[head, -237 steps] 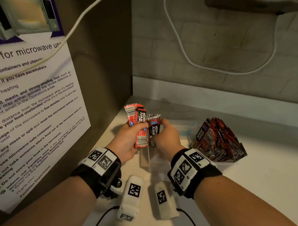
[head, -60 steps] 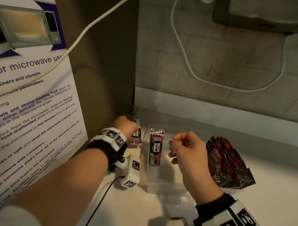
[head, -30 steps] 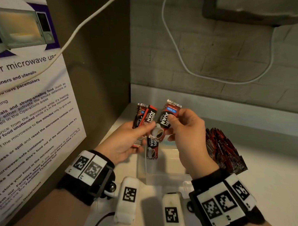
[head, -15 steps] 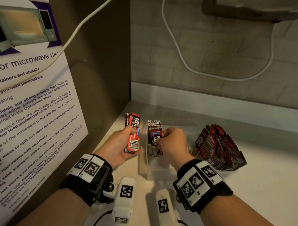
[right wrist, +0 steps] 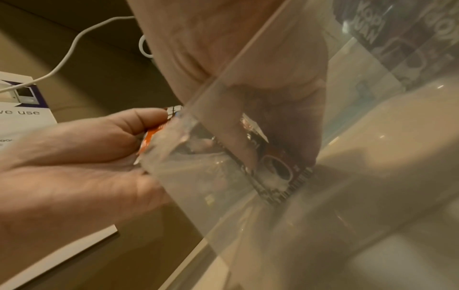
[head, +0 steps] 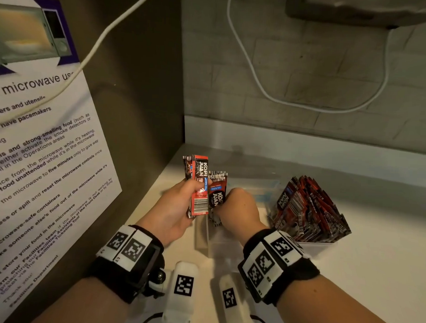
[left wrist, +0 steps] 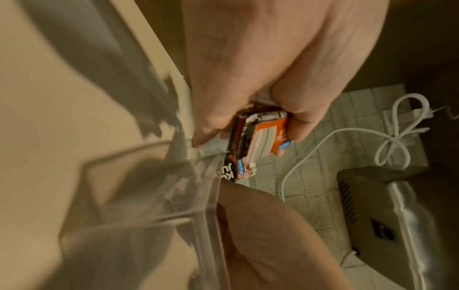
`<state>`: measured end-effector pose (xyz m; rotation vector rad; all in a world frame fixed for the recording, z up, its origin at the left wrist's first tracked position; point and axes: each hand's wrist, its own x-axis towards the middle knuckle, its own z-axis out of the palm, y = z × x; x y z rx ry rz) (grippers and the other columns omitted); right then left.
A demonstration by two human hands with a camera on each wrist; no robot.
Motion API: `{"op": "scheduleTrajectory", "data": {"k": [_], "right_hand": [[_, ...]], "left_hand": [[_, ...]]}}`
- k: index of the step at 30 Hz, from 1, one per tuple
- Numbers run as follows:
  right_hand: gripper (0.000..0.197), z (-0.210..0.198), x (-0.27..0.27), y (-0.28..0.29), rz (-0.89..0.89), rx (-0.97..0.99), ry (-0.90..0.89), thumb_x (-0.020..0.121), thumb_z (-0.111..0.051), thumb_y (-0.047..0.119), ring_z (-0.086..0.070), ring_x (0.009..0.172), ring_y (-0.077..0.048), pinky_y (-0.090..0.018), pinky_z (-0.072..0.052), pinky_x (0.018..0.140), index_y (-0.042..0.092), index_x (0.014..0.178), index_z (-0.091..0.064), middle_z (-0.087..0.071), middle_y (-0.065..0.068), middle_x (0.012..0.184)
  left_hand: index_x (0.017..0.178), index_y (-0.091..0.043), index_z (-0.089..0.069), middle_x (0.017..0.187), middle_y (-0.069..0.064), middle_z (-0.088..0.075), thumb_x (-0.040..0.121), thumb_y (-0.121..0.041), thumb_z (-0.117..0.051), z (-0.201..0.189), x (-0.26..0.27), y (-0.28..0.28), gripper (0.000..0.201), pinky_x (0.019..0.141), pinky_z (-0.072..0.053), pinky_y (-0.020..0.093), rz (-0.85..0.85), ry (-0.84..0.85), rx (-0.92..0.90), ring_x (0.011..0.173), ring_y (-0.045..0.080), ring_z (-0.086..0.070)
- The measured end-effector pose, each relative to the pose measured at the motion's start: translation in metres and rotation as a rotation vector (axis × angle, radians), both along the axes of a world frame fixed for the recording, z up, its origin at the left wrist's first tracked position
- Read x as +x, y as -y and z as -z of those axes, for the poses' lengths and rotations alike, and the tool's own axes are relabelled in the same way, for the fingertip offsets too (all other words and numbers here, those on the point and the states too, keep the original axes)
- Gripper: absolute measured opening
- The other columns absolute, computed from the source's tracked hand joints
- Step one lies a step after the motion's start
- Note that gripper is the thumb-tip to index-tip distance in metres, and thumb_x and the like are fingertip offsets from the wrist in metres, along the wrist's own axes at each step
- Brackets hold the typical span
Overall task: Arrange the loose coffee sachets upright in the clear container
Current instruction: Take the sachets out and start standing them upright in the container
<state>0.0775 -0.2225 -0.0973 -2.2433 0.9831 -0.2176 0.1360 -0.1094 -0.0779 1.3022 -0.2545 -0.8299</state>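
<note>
Pinched by the right hand (head: 238, 208), 1 sachet (head: 217, 193) stands upright inside the clear container (head: 218, 243), at its left wall. Just left of the container, the left hand (head: 174, 208) grips a spare stack (head: 198, 185). Placement is midway; next, probably release and take another sachet.

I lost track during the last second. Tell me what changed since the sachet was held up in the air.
The right hand came down from chest height and now holds its sachet upright inside the clear container, against the left wall. The left hand still grips its bundle of sachets beside the container. The filled container of sachets on the right stayed put.
</note>
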Motion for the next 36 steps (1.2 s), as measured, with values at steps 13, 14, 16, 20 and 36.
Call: {"op": "scheduleTrajectory", "data": {"k": [13, 14, 16, 20, 36], "right_hand": [[0.014, -0.011, -0.006, -0.007, -0.120, -0.057, -0.022, 0.090, -0.054, 0.010, -0.062, 0.098, -0.029, -0.027, -0.042, 0.070, 0.005, 0.099, -0.063, -0.065, -0.012, 0.106], [0.011, -0.010, -0.006, -0.007, -0.111, -0.053, -0.023, 0.089, -0.054, 0.010, -0.062, 0.097, -0.030, -0.028, -0.043, 0.069, 0.006, 0.095, -0.063, -0.065, -0.012, 0.104], [0.007, -0.009, -0.006, -0.006, -0.093, -0.055, -0.027, 0.087, -0.058, 0.013, -0.062, 0.089, -0.029, -0.027, -0.042, 0.066, 0.011, 0.080, -0.056, -0.065, -0.010, 0.095], [0.032, -0.009, -0.008, -0.003, -0.064, -0.020, -0.028, 0.080, -0.067, 0.018, -0.050, 0.062, -0.016, -0.022, -0.032, 0.045, 0.018, 0.062, -0.042, -0.049, 0.003, 0.067], [0.025, -0.036, -0.027, 0.008, -0.040, 0.064, -0.079, 0.081, -0.068, 0.012, -0.052, 0.076, -0.015, -0.024, -0.043, 0.062, 0.010, 0.084, -0.044, -0.047, 0.002, 0.079]], "left_hand": [[0.125, -0.012, -0.058, 0.112, 0.013, -0.071, 0.098, -0.016, -0.044, -0.003, 0.000, 0.002, 0.030, 0.086, -0.051, 0.033, 0.082, -0.014, -0.031, 0.103, 0.023, -0.066], [0.124, -0.012, -0.058, 0.111, 0.013, -0.071, 0.098, -0.016, -0.044, -0.003, 0.000, 0.002, 0.030, 0.086, -0.051, 0.033, 0.080, -0.020, -0.036, 0.102, 0.024, -0.066], [0.123, -0.011, -0.059, 0.110, 0.014, -0.071, 0.098, -0.016, -0.045, -0.004, 0.001, 0.001, 0.029, 0.087, -0.051, 0.034, 0.063, -0.038, -0.050, 0.102, 0.025, -0.067], [0.115, -0.014, -0.063, 0.090, 0.005, -0.076, 0.097, -0.018, -0.047, -0.004, 0.004, -0.001, 0.024, 0.079, -0.050, 0.033, 0.017, -0.028, -0.074, 0.082, 0.017, -0.071], [0.110, -0.014, -0.061, 0.095, 0.008, -0.070, 0.092, -0.021, -0.060, -0.002, 0.020, -0.009, 0.019, 0.072, -0.054, 0.039, -0.165, -0.036, -0.015, 0.086, 0.022, -0.067]]}}
